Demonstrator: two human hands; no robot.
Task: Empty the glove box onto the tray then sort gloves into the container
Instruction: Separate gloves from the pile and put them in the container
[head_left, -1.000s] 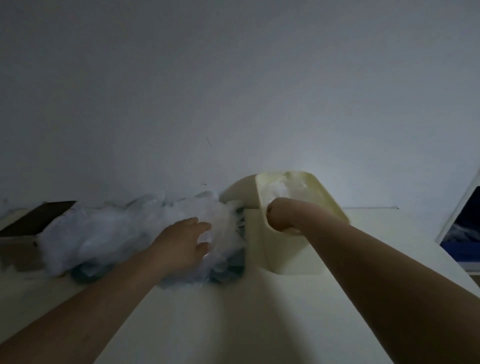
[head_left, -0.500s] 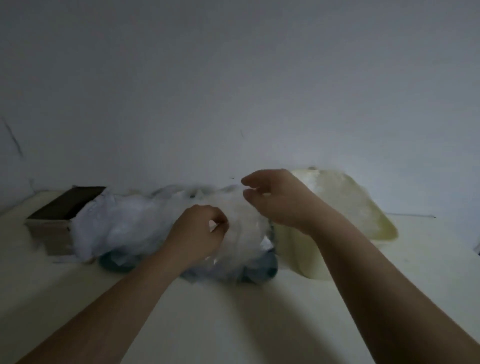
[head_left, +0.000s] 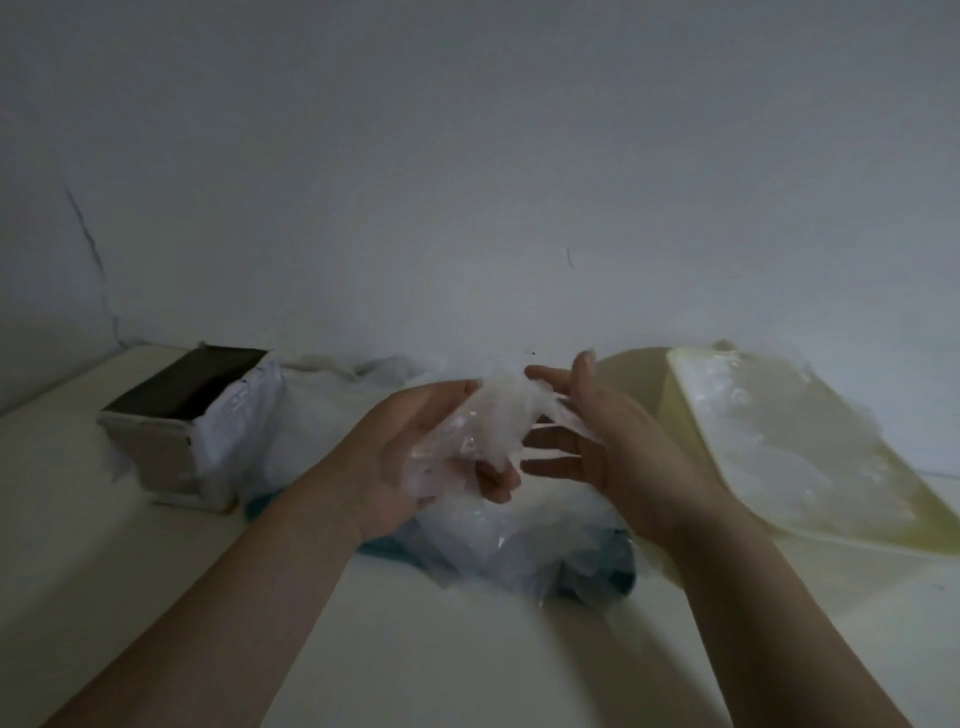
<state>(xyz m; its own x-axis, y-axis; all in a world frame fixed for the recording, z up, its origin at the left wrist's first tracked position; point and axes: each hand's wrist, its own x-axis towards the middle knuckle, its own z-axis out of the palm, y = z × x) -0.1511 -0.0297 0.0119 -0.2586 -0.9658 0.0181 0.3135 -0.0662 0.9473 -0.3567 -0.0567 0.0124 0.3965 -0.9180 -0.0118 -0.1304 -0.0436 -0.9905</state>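
Clear thin plastic may cling, so the glove (head_left: 496, 423) could stick to fingers, or slip down and miss the bin (head_left: 883, 540). The left hand (head_left: 415, 457) cups it from below with curled fingers, above the pile (head_left: 498, 540) on the tray (head_left: 608, 577). The right hand (head_left: 597, 436) is spread flat and just touches it. The bin, on the right, has some gloves inside. The box (head_left: 156, 447), far left on the desk (head_left: 467, 649), looks dark inside; I cannot tell if it is empty.

Single head-worn wide-angle view, aimed forward and slightly down across the table (head_left: 130, 582) to the far wall (head_left: 467, 130), close in: both forearms (head_left: 234, 603) enter from the near edge, left hand (head_left: 410, 457) and right hand (head_left: 618, 447) mid-frame, glove box (head_left: 156, 447) far left, container (head_left: 639, 382) far right.
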